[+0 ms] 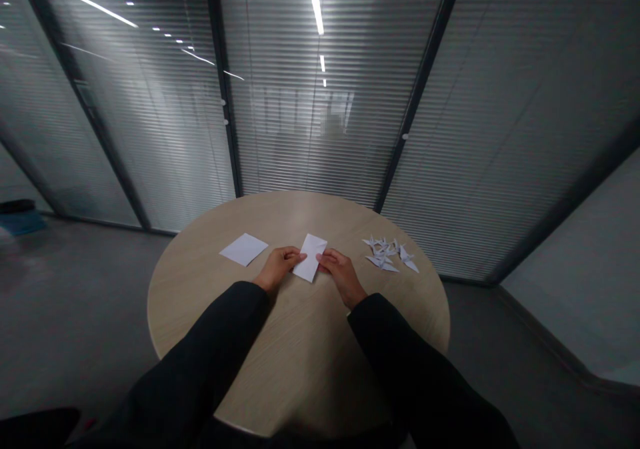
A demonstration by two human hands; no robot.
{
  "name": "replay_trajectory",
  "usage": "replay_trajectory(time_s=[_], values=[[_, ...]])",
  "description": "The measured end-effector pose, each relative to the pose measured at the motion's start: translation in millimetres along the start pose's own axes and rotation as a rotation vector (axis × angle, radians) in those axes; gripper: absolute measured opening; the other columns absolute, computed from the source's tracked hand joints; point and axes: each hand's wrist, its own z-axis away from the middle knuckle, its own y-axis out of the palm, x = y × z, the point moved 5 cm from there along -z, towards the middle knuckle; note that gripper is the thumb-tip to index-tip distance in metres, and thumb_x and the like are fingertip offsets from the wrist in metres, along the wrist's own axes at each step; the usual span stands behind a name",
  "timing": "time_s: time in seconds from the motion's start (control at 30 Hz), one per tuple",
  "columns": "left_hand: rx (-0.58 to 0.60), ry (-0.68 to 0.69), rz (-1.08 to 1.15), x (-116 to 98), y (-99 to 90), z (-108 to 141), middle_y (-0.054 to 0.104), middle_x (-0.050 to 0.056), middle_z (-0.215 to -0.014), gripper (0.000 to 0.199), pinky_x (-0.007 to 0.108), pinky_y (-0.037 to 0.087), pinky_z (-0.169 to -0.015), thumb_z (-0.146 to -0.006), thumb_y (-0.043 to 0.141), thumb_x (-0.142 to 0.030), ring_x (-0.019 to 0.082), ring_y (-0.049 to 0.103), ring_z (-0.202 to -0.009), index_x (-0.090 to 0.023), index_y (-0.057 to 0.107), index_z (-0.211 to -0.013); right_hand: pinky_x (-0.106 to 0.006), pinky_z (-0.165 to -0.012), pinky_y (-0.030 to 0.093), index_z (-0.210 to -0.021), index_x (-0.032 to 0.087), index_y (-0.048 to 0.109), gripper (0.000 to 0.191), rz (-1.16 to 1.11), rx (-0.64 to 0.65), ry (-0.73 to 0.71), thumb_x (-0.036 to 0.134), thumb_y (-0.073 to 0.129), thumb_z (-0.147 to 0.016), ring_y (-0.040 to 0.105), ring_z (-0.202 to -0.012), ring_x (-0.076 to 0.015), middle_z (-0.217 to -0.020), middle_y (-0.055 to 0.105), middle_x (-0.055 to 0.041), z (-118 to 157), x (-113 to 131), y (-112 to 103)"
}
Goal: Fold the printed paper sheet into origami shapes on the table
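Between my two hands is a white folded sheet of paper (310,257), a narrow rectangle tilted slightly to the right. My left hand (278,267) pinches its left edge, thumb on top. On the opposite edge, my right hand (343,272) grips the paper between thumb and fingers. To the left lies a flat white square of paper (245,249), apart from my hand. Several folded white paper cranes (383,251) sit in a loose cluster to the right of my right hand.
The round wooden table (200,302) carries all the paper. Behind it stands a glass partition with blinds (310,149), close to the table's far edge. A blue bin (21,219) with a dark rim is on the floor at far left. A white wall (590,289) rises at right.
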Motion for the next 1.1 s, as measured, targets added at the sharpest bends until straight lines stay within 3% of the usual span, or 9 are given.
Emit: replay_trajectory(time_s=[0.4, 0.73, 0.93, 1.1], values=[[0.029, 0.022, 0.006, -8, 3.4, 3, 0.064, 0.002, -0.061, 0.041, 0.026, 0.034, -0.054, -0.061, 0.075, -0.052, 0.013, 0.051, -0.056, -0.014, 0.068, -0.076, -0.032, -0.077, 0.049, -0.073, 0.019, 0.065, 0.035, -0.019, -0.038, -0.036, 0.049, 0.077, -0.062, 0.064, -0.079, -0.0199, -0.078, 0.070, -0.0031, 1, 9, -1], [-0.078, 0.028, 0.045, -5, -7.5, 0, 0.066, 0.005, -0.068, 0.029, 0.026, 0.037, -0.056, -0.067, 0.073, -0.035, 0.014, 0.055, -0.060, -0.012, 0.069, -0.085, -0.032, -0.075, 0.049, -0.076, 0.017, 0.069, 0.032, 0.015, -0.038, 0.004, 0.045, 0.076, -0.063, 0.064, -0.077, -0.0192, -0.078, 0.071, -0.0041, 0, 3, -5], [-0.173, 0.059, 0.090, -4, -15.1, -3, 0.070, 0.007, -0.076, 0.028, 0.028, 0.044, -0.061, -0.068, 0.073, -0.035, 0.017, 0.060, -0.067, -0.013, 0.070, -0.087, -0.033, -0.078, 0.050, -0.082, 0.016, 0.072, 0.031, 0.016, 0.032, 0.029, 0.042, 0.076, -0.065, 0.066, -0.075, -0.0186, -0.079, 0.072, -0.0053, 6, 6, 0], [-0.268, 0.159, -0.070, -8, -23.2, 0, 0.071, 0.011, -0.092, 0.025, 0.033, 0.048, -0.070, -0.074, 0.068, -0.034, 0.022, 0.063, -0.082, -0.015, 0.073, -0.090, -0.035, -0.079, 0.051, -0.080, 0.015, 0.073, 0.031, 0.029, 0.053, 0.051, 0.042, 0.076, -0.064, 0.066, -0.072, -0.0183, -0.075, 0.073, -0.0058, 6, 5, 2]])
